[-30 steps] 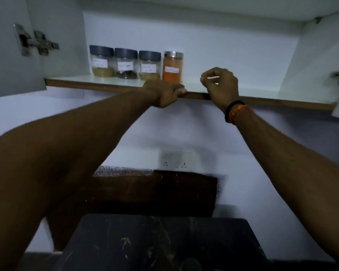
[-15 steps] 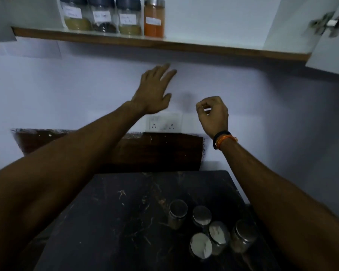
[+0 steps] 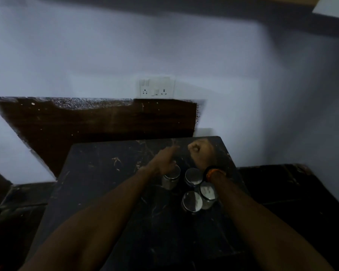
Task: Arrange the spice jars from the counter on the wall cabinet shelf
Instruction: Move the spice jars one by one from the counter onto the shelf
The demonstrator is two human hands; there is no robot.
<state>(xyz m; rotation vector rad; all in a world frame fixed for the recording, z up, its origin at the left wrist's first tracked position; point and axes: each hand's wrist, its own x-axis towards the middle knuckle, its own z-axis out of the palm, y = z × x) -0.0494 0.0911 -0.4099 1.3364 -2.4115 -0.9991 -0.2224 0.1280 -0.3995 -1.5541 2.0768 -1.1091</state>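
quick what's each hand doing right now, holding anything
Left hand: open, fingers stretched out above a spice jar, holding nothing.
Right hand: fingers curled into a fist above the counter, no jar in it.

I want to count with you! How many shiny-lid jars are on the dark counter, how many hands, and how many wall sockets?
Jars with shiny lids: 4
Hands: 2, left hand, right hand
Socket plate on the wall: 1
Total: 7

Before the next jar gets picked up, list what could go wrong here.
1. The jars stand bunched together; the left hand reaching over the nearest one could knock a neighbour.
2. Their metal lids look smooth, so a grip might slip.
3. The right forearm crosses above the cluster and could brush a jar.
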